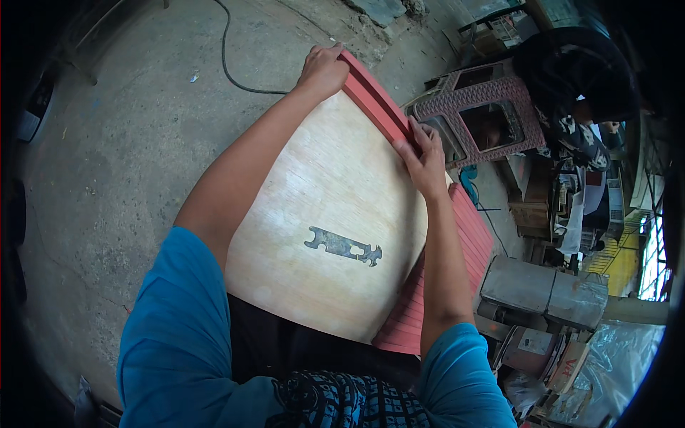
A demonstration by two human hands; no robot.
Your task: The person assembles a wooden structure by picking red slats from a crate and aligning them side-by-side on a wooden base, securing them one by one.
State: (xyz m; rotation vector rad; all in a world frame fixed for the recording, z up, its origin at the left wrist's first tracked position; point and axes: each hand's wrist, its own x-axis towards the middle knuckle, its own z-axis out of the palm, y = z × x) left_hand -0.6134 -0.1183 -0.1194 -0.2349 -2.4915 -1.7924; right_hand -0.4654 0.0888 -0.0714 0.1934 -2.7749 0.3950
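A long red channel-shaped strip (374, 100) lies along the far right edge of a pale wooden board (285, 207). My left hand (325, 71) is closed round the strip's far end, its fingertips partly hidden. Nearer to me, my right hand (426, 158) grips the other end, thumb on the near side and fingers over the top. On the board, below both hands, rests a flat grey multi-notch wrench (342, 247), touched by neither hand. Beside my right forearm, more red strips (467, 225) sit side by side against the board's right edge.
A patterned pinkish cabinet-like frame with openings (474, 114) stands beyond my right hand, and a person in dark clothes (585, 78) is next to it. Grey metal boxes (546, 289) and stacked clutter fill the right. A dark cable (227, 53) crosses the concrete floor (135, 157).
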